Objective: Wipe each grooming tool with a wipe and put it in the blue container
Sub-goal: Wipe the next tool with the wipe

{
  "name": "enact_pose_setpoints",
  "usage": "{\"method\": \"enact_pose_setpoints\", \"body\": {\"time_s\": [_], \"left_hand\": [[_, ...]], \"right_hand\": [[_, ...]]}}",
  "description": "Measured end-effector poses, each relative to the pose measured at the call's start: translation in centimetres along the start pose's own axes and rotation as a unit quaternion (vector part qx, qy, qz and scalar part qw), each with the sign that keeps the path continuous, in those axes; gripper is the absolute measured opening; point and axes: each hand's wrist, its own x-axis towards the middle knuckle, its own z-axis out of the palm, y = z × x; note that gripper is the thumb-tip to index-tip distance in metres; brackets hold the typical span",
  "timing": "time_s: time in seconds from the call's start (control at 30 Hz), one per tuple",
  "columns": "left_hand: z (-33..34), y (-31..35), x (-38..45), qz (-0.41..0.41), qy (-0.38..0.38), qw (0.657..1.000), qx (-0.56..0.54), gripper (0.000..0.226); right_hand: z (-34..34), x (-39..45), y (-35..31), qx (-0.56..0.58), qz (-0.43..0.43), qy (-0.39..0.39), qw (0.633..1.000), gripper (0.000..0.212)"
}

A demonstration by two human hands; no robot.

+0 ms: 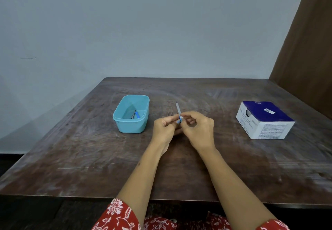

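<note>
A: Which step is in hand?

B: Wiping, it seems. A file (178, 107) is held upright by the left hand (166, 128); a wipe (181, 118) is pinched against it by the right hand (198, 130), above the table (179, 175).

A: And next?

B: Once wiped, the file would be carried left and dropped into the container (132, 114), where one tool (136, 115) already lies. More tools (169, 115) appear behind the hands; that cannot be told clearly.

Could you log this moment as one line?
left hand holds nail file | right hand wipes it | blue container holds one tool
</note>
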Motion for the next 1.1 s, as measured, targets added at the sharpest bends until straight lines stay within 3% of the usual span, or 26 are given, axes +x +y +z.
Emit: {"method": "enact_pose_setpoints", "body": {"time_s": [0.23,0.4,0.57,0.9,1.1], "left_hand": [[-0.09,-0.01,0.14,0.006,0.041,0.999,0.005,0.031],[0.17,0.23,0.08,-0.013,0.042,0.998,-0.048,0.031],[0.26,0.17,-0.03,-0.001,0.021,0.999,-0.026,0.028],[0.06,-0.2,0.18,0.018,0.027,0.999,0.035,0.022],[0.17,-0.37,0.2,0.032,0.044,0.996,0.07,0.021]], "right_hand": [[0.0,-0.2,-0.24,0.021,0.047,-0.036,0.998,0.012],[-0.37,0.1,-0.35,0.052,0.065,0.038,0.996,0.012],[-0.35,0.1,-0.65,0.077,0.036,0.061,0.995,0.027],[-0.21,-0.06,-0.13,-0.014,-0.006,-0.002,1.0,0.027],[0.1,-0.16,-0.05,-0.049,-0.061,0.014,0.997,0.029]]}}
